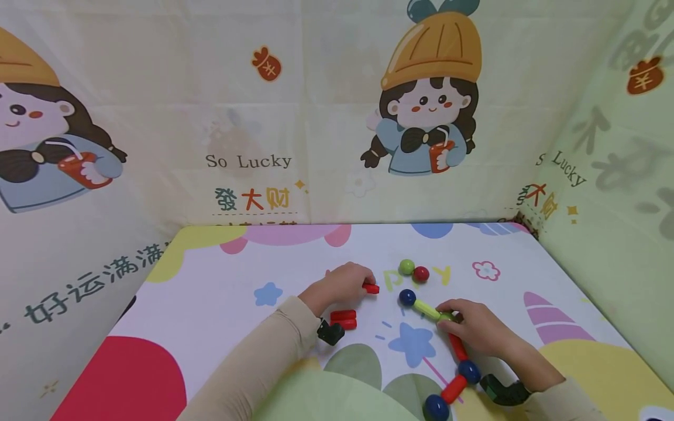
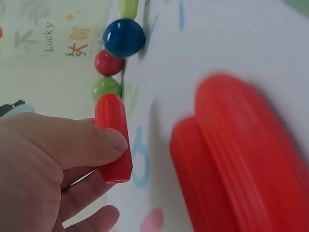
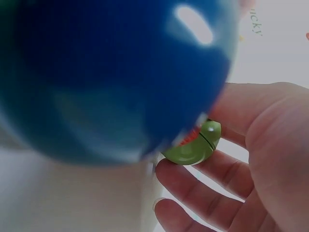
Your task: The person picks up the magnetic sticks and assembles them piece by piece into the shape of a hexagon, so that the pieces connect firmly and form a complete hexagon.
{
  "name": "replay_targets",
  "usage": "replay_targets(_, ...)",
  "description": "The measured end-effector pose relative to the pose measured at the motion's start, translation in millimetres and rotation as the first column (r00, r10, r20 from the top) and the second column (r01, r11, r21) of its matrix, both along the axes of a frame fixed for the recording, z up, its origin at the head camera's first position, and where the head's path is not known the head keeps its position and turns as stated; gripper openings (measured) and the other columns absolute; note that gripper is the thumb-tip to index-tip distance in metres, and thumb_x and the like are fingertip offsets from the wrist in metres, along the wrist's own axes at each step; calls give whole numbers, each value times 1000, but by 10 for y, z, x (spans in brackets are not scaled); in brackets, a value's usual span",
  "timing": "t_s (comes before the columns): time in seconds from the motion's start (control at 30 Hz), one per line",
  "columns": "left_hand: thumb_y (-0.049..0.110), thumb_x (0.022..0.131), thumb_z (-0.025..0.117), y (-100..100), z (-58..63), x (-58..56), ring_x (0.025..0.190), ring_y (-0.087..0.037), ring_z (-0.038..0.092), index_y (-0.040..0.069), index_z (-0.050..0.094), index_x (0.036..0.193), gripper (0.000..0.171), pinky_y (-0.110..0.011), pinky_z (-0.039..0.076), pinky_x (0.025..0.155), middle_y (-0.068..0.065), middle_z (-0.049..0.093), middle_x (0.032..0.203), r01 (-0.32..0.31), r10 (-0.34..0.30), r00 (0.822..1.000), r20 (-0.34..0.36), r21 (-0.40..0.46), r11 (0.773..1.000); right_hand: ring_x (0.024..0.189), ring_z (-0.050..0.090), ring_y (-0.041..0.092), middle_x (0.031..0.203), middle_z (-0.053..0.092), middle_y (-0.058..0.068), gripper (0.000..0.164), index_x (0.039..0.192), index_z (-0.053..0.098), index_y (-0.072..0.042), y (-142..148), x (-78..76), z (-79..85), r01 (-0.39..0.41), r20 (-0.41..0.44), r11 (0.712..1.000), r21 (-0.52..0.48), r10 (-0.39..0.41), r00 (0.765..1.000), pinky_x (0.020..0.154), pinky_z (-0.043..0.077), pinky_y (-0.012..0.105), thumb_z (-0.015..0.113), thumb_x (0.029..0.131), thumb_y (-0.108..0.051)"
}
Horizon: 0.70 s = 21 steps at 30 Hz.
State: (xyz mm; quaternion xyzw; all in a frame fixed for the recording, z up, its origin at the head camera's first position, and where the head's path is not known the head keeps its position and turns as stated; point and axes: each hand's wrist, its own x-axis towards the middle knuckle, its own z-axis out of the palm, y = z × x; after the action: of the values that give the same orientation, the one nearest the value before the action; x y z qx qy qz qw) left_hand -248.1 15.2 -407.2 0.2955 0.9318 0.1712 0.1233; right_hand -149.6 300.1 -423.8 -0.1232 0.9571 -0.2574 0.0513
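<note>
My left hand (image 1: 342,285) pinches a short red rod (image 2: 111,113) between thumb and fingers, above the mat. Near that wrist, two more red rods (image 1: 344,324) lie side by side. My right hand (image 1: 481,327) holds a green ball (image 3: 193,147) in a chain of rods and balls, its fingers partly covering it. From this ball a yellow-green rod (image 1: 425,309) leads to a blue ball (image 1: 407,297). Toward me, a red rod (image 1: 457,347), a second blue ball (image 1: 468,371), another red rod (image 1: 454,389) and a third blue ball (image 1: 436,407) follow.
Beyond the chain, a light green ball (image 1: 406,267) and a dark red ball (image 1: 420,274) sit side by side. A printed mat (image 1: 221,304) covers the table. Patterned cloth (image 1: 326,134) hangs behind and at both sides.
</note>
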Motion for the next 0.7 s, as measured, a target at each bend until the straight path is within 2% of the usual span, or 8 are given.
replay_targets(0.17, 14, 96, 67, 192, -20, 19, 92, -13, 54, 16, 71, 116, 21, -26, 47, 85, 7, 61, 95, 23, -23, 1000, 18, 16, 1000, 85, 55, 16, 105, 66, 1, 33, 117, 70, -6, 16, -3, 1, 1, 5, 1000, -5, -1, 1000, 73, 52, 30, 76, 89, -20)
replay_targets(0.4, 11, 95, 68, 310, -57, 13, 98, -13, 53, 16, 70, 122, 27, -26, 48, 87, 5, 61, 101, -11, 10, 998, 55, 15, 1000, 84, 55, 16, 104, 66, 1, 31, 116, 70, -6, 23, -12, -44, -14, -7, 1000, -7, 14, 1000, 73, 52, 29, 75, 89, -18)
replay_targets(0.7, 11, 93, 71, 448, -54, -45, 101, -14, 54, 16, 69, 125, 32, -25, 48, 92, 3, 63, 108, 17, -16, 999, 30, -45, 999, 85, 55, 16, 105, 66, 1, 30, 117, 70, -7, 31, -8, -48, 1, -10, 1000, 6, -1, 1000, 76, 52, 32, 75, 89, -18)
